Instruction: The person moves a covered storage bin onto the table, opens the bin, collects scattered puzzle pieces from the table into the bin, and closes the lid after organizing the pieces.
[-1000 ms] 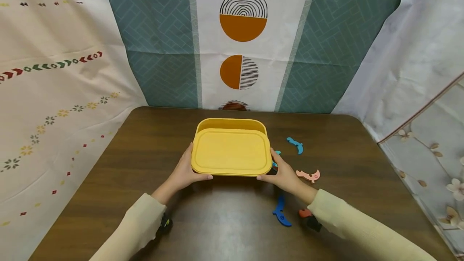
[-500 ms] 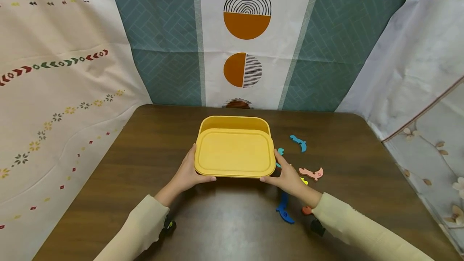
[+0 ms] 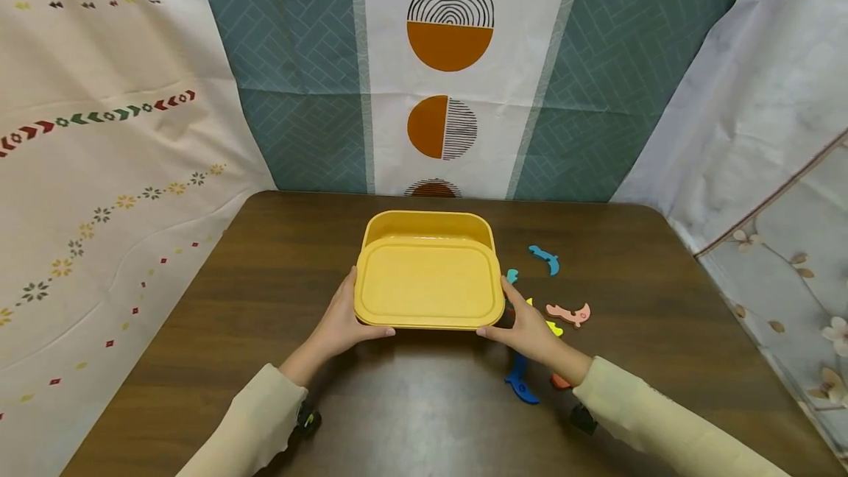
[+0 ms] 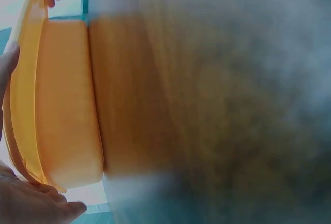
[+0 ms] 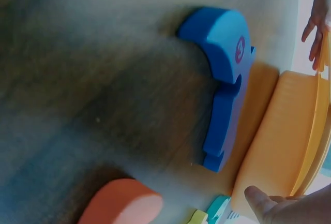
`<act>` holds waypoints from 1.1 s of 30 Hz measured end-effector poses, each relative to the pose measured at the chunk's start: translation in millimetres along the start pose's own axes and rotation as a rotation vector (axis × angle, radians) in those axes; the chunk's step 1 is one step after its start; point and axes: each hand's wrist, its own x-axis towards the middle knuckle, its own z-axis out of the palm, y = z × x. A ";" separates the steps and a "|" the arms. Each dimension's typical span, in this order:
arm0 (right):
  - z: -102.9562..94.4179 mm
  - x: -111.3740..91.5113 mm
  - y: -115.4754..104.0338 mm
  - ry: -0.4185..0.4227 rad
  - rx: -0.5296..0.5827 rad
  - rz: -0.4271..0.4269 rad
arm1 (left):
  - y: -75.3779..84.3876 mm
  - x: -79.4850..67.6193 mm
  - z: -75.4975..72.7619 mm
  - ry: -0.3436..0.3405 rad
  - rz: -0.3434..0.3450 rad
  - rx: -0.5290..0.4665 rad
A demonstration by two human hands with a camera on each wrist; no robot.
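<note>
A yellow lid [image 3: 429,282] is held between both hands over a yellow rectangular box [image 3: 429,224], whose back inner wall shows beyond the lid. My left hand [image 3: 339,321] grips the lid's left end, thumb along the front edge and fingers up the side. At the opposite end, my right hand [image 3: 528,324] grips it the same way. From the left wrist, the box [image 4: 67,105] stands on the table with the lid [image 4: 26,100] at its rim. Close to the right hand lies a blue curved toy piece [image 5: 222,79] with a number printed on its end.
On the brown table [image 3: 285,256], several toy pieces lie to the right: a light blue one [image 3: 545,260], a pink one [image 3: 568,314], a yellow one [image 3: 555,328] and an orange-red one [image 3: 560,381]. Patterned curtains [image 3: 298,94] hang behind the table.
The lid and both hands have shifted slightly toward me, so a bit more of the box's inside shows. The head view has also moved slightly. Both hands keep their grip.
</note>
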 end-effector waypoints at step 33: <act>7.2 -32.1 -11.7 -0.045 0.046 -0.023 | 2.4 -37.4 -7.3 0.003 0.088 0.038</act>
